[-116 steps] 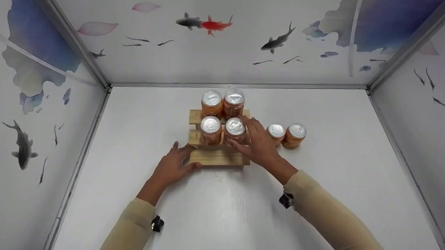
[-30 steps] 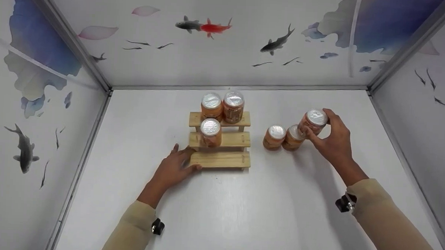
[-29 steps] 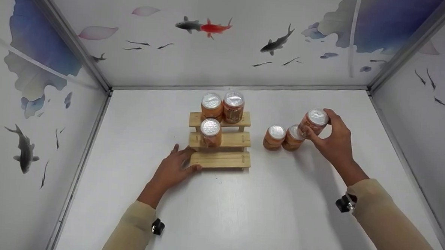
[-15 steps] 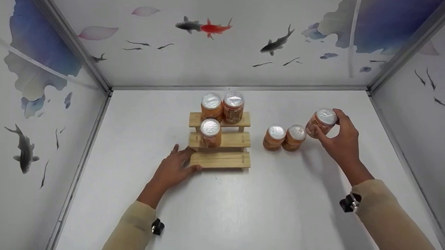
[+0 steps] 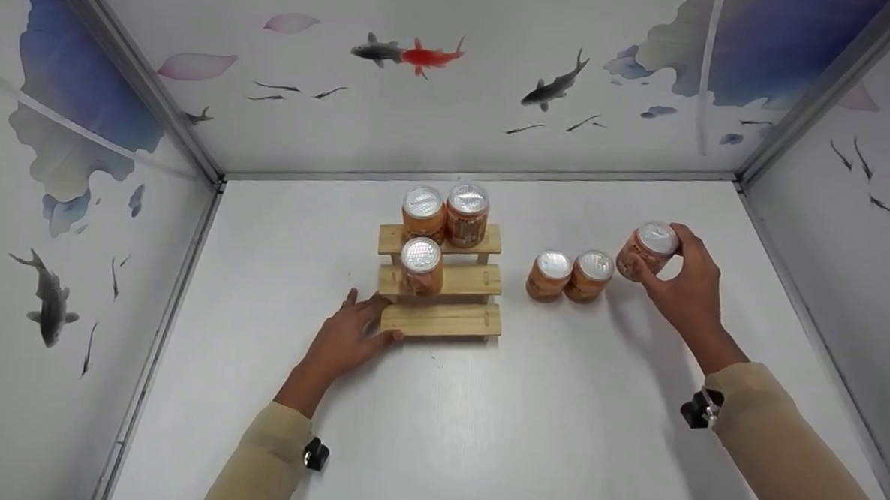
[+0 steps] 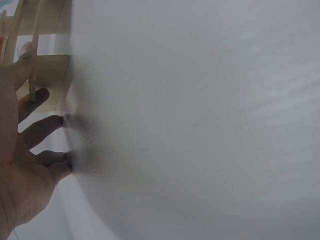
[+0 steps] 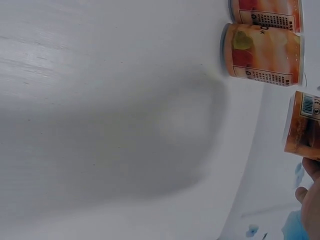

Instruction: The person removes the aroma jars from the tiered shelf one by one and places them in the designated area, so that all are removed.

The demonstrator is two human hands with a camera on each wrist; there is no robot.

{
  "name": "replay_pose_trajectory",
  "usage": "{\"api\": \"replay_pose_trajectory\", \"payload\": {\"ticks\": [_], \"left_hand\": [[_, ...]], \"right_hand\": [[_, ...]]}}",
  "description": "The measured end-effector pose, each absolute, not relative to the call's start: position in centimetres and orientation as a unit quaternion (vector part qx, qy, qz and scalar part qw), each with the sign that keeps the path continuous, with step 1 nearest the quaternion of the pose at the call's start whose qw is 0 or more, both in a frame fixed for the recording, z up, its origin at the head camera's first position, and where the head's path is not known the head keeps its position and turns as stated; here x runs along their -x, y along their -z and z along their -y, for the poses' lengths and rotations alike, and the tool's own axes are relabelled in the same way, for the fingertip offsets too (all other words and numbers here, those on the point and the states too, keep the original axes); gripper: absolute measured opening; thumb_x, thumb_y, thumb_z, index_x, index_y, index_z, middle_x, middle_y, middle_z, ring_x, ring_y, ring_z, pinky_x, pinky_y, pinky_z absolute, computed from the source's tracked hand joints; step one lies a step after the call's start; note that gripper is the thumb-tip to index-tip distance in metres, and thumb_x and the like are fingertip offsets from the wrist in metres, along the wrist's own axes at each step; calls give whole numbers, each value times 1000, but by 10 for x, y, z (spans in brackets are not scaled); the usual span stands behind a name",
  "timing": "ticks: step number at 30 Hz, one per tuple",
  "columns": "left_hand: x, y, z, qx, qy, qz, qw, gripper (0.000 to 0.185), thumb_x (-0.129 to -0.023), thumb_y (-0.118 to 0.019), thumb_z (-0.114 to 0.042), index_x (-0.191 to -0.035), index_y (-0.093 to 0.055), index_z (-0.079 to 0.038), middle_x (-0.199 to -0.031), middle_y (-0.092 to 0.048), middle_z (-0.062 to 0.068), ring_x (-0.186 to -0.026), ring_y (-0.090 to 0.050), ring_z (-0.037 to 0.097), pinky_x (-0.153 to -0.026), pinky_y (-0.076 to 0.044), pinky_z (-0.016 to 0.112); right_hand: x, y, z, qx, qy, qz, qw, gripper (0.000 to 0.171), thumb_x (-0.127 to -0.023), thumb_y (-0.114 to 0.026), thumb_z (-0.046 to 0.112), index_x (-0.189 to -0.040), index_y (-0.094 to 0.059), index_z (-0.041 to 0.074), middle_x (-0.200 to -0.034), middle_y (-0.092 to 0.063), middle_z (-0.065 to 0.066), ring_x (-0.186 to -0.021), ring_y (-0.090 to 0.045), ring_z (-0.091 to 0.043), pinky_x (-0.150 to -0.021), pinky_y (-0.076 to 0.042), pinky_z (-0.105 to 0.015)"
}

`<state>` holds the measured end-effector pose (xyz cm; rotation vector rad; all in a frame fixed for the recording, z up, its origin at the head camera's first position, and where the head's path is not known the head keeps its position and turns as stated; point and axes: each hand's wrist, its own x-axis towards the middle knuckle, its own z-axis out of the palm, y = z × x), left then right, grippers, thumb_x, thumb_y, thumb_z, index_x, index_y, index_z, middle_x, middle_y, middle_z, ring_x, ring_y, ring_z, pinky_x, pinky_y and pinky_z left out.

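Right hand [image 5: 687, 287] carried can [image 5: 646, 251] farther right.

- Gap between wooden step rack [image 5: 440, 287] and two standing cans [image 5: 568, 275]: open tabletop [image 5: 482, 424], hands can pass.
- Rack's bottom step bare; middle step's right half free beside one can [image 5: 421, 265].
- Right of held can [image 5: 646, 250]: narrow strip before side wall [image 5: 851, 245].

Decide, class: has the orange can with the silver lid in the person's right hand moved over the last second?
Yes. The orange can with the silver lid moved rightward, away from the two standing cans, opening a gap.
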<state>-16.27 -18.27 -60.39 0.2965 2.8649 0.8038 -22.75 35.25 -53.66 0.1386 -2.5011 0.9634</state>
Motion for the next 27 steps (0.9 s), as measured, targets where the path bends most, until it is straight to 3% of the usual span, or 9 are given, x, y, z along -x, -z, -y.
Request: {"api": "replay_pose_trajectory", "payload": {"ticks": [27], "left_hand": [[163,606,184,-99,-269,-955,69,79,-100,-66,-72,-162,-59,-23,-170,-51,11,-163,-32,57,-122,-41,76]], "right_hand": [[220,576,-354,-13,-351,933,83,73,-98,-85,14,-155,-44,-8,-153,-57,-34,-142,-58,-53,-119,-46,-69]]}}
